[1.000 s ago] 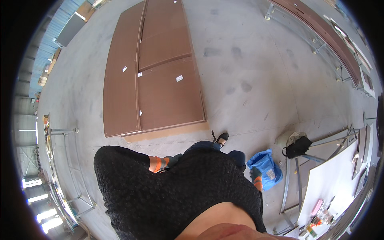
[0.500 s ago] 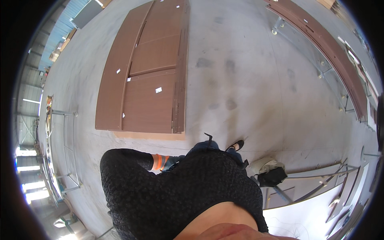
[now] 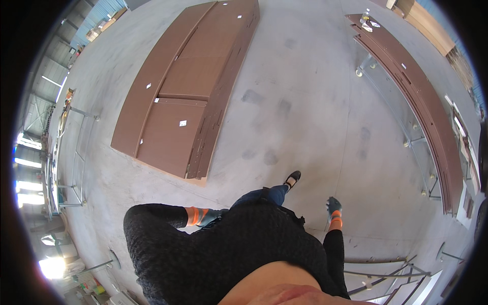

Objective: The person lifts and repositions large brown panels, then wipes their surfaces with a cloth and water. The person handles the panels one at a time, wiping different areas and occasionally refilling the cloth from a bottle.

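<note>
Left hand [image 3: 209, 215] in a dark glove with orange cuff tucked against the body at nine o'clock, right hand [image 3: 333, 206] swinging free at three o'clock, both empty, fingers loosely curled, mid-stride with one shoe [image 3: 292, 178] forward. Brown panels [image 3: 173, 101] stacked flat at eleven o'clock on the grey concrete floor [image 3: 305, 112], well apart from both hands. More brown boards [image 3: 412, 96] on a metal rack at two o'clock, warehouse bays bending along the left rim.

Two gloved hands show, the left hand [image 3: 212, 216] and the right hand [image 3: 333, 206], each in a grey-green glove with one orange cuff. One black shoe [image 3: 292, 179] is in view. There is one stack of brown panels [image 3: 183, 91] on the floor and one long row of brown boards [image 3: 412, 96] on a metal rack.
</note>
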Demonstrator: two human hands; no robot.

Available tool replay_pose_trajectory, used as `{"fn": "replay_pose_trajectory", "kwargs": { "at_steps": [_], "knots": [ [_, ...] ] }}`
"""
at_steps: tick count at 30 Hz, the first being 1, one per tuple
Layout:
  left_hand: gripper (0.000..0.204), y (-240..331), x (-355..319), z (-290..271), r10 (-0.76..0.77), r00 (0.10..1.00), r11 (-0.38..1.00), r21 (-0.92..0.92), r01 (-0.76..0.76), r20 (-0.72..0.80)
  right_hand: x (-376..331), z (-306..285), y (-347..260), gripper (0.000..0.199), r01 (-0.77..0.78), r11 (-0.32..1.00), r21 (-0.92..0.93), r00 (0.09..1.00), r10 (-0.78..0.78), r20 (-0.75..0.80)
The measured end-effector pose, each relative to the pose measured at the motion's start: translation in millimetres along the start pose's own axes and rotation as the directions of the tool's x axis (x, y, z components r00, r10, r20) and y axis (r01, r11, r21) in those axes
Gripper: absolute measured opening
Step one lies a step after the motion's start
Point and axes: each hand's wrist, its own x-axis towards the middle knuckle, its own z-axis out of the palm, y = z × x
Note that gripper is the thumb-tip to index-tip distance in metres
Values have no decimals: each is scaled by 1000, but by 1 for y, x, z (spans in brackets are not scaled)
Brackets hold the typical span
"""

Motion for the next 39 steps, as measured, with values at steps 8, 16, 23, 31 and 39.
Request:
{"fn": "replay_pose_trajectory", "kwargs": {
  "at_steps": [8, 16, 23, 31, 39],
  "knots": [
    [65, 328, 148, -154, 197, 978, 848, 512, -135, -68, 90, -116, 18, 41, -50, 947, -318, 998, 37, -45],
    [30, 751, 233, -182, 682, 579, 660, 36, -750, -447, 63, -252, 17, 43, -520, 837, -168, 852, 494, -173],
    [27, 845, 358, -128, 636, 711, 764, 113, -635, -301, 174, -366, -113, 32, -75, 588, -806, 973, 221, 71],
    [35, 866, 383, -108, -18, 973, 955, -292, -52, -231, 370, -537, -313, 46, -32, 416, -909, 999, 23, -25],
    [39, 994, 429, -196, -73, 943, 949, -314, -35, -325, 539, -493, -461, 56, -15, 937, -348, 979, -58, -198]
  ]
}}
